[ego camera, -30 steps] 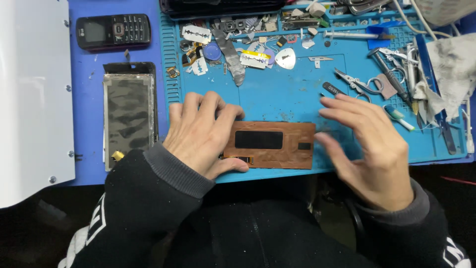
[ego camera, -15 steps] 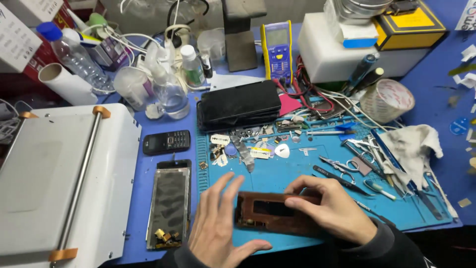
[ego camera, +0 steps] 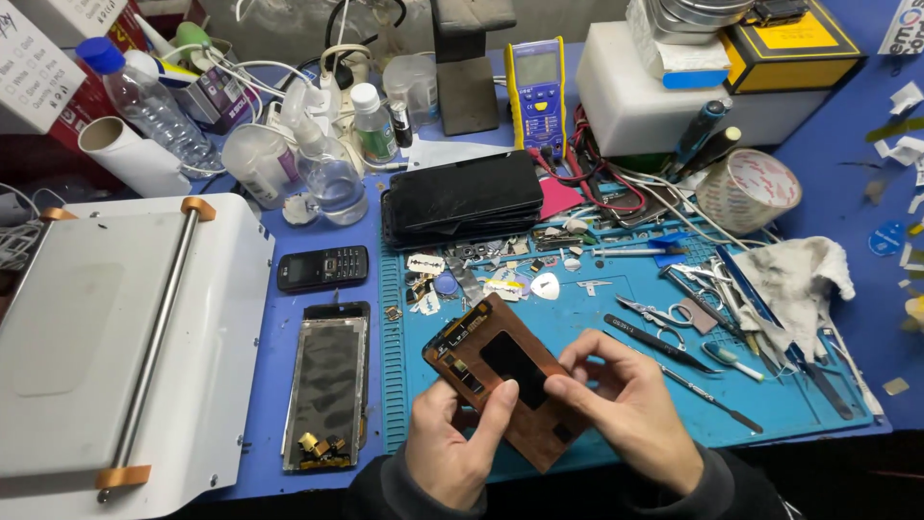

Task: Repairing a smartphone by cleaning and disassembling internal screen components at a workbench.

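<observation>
A copper-brown phone display panel [ego camera: 500,371] with a black rectangle in its middle is held tilted above the blue work mat [ego camera: 616,308]. My left hand [ego camera: 460,445] grips its lower left edge, thumb on top. My right hand [ego camera: 630,409] holds its right side, fingers curled over the edge near the black rectangle. Both hands are at the front of the table.
A glass phone screen [ego camera: 325,390] lies left of the mat, a small black keypad phone [ego camera: 322,268] behind it. A white machine [ego camera: 115,337] fills the left. Tweezers [ego camera: 654,313], blades and a white cloth [ego camera: 794,274] lie on the mat's right. Stacked black screens [ego camera: 462,197], bottles [ego camera: 332,178] and a yellow multimeter [ego camera: 537,89] stand behind.
The panel lay flat on the mat under both hands; now both hands have lifted it and tilted it up. The camera view has risen to show more of the table.
</observation>
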